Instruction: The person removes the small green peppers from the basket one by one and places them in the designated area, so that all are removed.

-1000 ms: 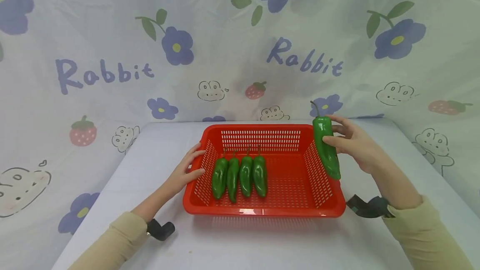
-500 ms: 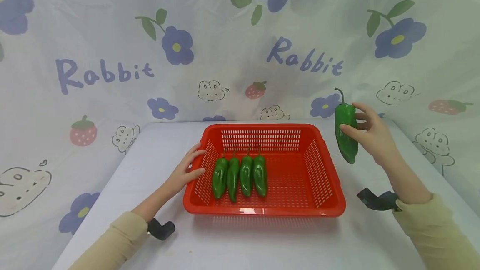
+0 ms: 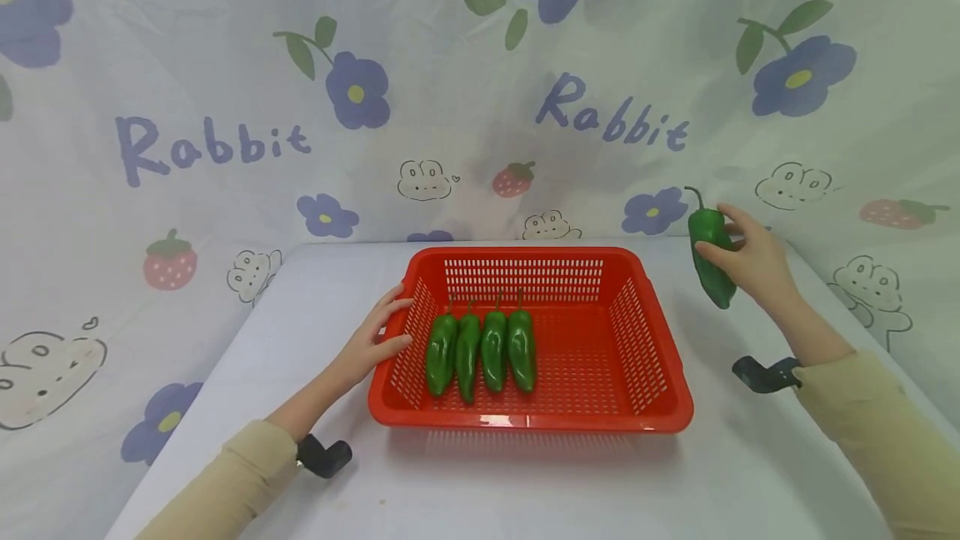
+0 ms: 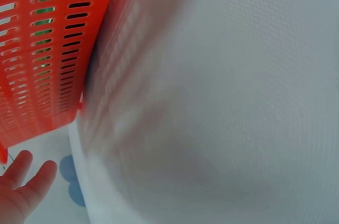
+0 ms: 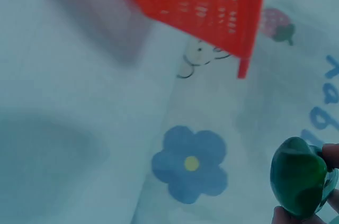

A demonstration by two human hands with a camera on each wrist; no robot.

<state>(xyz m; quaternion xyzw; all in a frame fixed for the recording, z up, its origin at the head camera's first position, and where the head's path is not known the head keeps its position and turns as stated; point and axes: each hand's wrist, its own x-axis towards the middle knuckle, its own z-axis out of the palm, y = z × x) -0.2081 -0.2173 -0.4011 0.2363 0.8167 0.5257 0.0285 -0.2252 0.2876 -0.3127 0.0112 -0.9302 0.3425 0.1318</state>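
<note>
A single glossy green pepper [image 3: 708,232] is held up over the far right part of the table, to the right of the basket and well clear of its rim. It stands nearly upright, slightly tilted, with its thin curved stem at the top bending left and its tip pointing down and a little right. The right hand [image 3: 759,267] has it pinched from the right side, thumb on the near face and the other fingers curled behind; the right wrist view shows fingertips pressed on it from two sides. To the left, a red plastic basket [image 3: 525,422] with slotted walls sits on the table. In its left half lie four green peppers [image 3: 493,352], side by side in a row, stems toward the far wall and tips toward the near one; the right half of its floor shows bare. The left hand [image 3: 367,344] lies at the basket's left rim, fingers extended and spread apart, gripping nothing; from the left wrist, green shows through the wall slots. Each wrist carries a small black device, one on the left [image 3: 324,457] and one on the right [image 3: 765,375], just beyond beige sleeves [image 3: 225,482]. Beneath everything is the white table [image 3: 420,498]; at the far side hangs a pale cloth [image 3: 450,123] printed with purple flowers, strawberries, rabbit faces and the word "Rabbit".
</note>
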